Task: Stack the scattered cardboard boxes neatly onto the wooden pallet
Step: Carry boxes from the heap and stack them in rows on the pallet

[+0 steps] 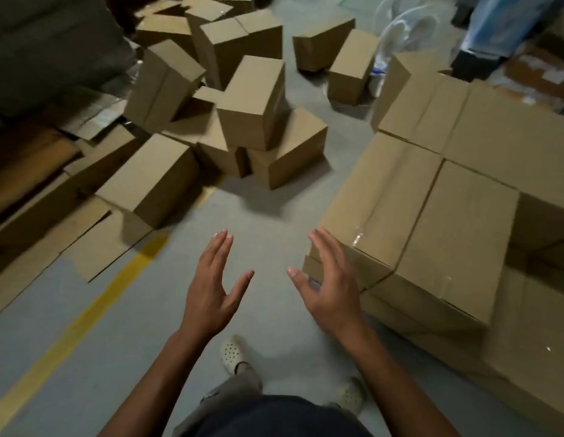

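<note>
Nearest, two pale perforated clogs [232, 354] stand on the grey floor [167, 342], below two bare forearms reaching forward; the left hand [211, 288] is spread wide, fingers straight and thumb splayed, holding nothing; the right hand [325, 288] mirrors it, palm turned inward, fingers straight, also holding nothing; its fingertips [318, 238] show in front of the near corner of the stacked boxes [432, 216], though whether they touch it cannot be told. That stack sits to the right, boxes set flush side by side in layers, tape glinting along one seam; what it rests on is hidden. A yellow line [85, 313] runs diagonally across the floor on the left; flattened cardboard sheets [94, 244] lie beside it. Beyond the hands, well apart from them, the scattered boxes [252, 102] lie in a loose heap, some tilted against one another, one box [151, 181] lying near the sheets. Farther back, more boxes stand singly; a white fan [407, 29] stands behind them, blurred.
</note>
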Action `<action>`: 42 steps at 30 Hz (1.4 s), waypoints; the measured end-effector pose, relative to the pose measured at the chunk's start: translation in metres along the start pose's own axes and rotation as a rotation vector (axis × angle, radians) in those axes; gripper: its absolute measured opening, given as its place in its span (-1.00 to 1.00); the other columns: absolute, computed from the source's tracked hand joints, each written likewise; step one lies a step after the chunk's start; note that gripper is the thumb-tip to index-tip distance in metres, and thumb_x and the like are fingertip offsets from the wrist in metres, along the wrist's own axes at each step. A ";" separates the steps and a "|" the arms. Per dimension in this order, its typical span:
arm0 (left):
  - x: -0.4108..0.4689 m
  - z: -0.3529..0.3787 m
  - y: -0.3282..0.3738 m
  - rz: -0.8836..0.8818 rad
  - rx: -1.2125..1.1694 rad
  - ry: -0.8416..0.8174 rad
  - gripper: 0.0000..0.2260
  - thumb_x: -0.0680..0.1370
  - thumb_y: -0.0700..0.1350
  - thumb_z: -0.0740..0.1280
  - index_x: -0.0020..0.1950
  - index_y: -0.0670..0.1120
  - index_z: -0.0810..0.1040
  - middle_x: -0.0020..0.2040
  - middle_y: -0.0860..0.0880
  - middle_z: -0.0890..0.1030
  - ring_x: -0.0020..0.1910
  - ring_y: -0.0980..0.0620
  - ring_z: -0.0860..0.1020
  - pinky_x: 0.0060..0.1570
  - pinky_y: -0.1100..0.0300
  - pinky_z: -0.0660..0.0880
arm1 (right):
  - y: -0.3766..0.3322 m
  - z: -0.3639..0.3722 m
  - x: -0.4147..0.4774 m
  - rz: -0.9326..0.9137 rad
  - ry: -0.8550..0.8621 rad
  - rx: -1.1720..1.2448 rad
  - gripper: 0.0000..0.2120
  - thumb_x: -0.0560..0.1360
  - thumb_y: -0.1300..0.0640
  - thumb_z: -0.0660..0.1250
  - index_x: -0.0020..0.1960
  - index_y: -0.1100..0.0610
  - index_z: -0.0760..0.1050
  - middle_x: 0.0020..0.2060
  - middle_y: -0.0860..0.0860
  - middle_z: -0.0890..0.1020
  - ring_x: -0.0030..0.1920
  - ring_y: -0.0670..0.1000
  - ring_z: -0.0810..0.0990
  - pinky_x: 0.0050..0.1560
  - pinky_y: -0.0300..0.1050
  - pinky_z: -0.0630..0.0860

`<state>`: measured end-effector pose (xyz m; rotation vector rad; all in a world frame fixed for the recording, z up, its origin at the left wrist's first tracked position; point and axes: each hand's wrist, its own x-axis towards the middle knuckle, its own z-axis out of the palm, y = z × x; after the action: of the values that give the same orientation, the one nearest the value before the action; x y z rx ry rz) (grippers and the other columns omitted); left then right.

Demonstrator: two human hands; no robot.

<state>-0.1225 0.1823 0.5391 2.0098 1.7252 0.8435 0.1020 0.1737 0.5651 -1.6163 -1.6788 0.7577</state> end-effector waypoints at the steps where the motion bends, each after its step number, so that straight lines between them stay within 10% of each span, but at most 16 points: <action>1: 0.001 -0.016 -0.020 -0.028 0.001 0.018 -0.33 0.58 0.25 0.21 0.60 -0.08 0.26 0.60 -0.04 0.26 0.58 0.01 0.20 0.46 0.03 0.26 | -0.013 0.021 0.009 -0.003 -0.035 -0.002 -0.29 0.51 -0.36 0.17 0.57 -0.09 0.22 0.57 -0.09 0.23 0.52 -0.17 0.17 0.43 -0.09 0.34; 16: 0.036 -0.177 -0.239 -0.331 0.058 0.240 -0.35 0.57 0.28 0.18 0.56 -0.07 0.34 0.58 -0.04 0.29 0.54 -0.02 0.25 0.44 0.07 0.27 | -0.161 0.256 0.148 -0.182 -0.358 -0.048 -0.40 0.57 -0.19 0.33 0.55 -0.07 0.28 0.55 -0.06 0.27 0.51 -0.02 0.29 0.38 0.10 0.47; 26: 0.145 -0.227 -0.362 -0.470 0.069 0.195 -0.35 0.56 0.31 0.14 0.56 -0.01 0.31 0.60 -0.07 0.24 0.57 -0.04 0.19 0.47 0.02 0.24 | -0.208 0.389 0.284 -0.223 -0.510 -0.097 -0.42 0.58 -0.12 0.35 0.54 0.01 0.32 0.52 0.01 0.32 0.52 0.01 0.28 0.38 -0.13 0.30; 42: 0.353 -0.304 -0.601 -0.720 0.028 0.065 -0.52 0.67 0.14 0.19 0.55 0.00 0.33 0.61 -0.06 0.19 0.58 -0.05 0.13 0.46 0.01 0.21 | -0.262 0.574 0.532 0.065 -0.675 -0.175 -0.43 0.61 -0.08 0.32 0.56 0.03 0.28 0.52 0.02 0.32 0.50 0.04 0.31 0.38 -0.09 0.34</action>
<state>-0.7481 0.6078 0.4686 1.2096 2.2705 0.6279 -0.5144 0.7141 0.4686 -1.6401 -2.2106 1.3276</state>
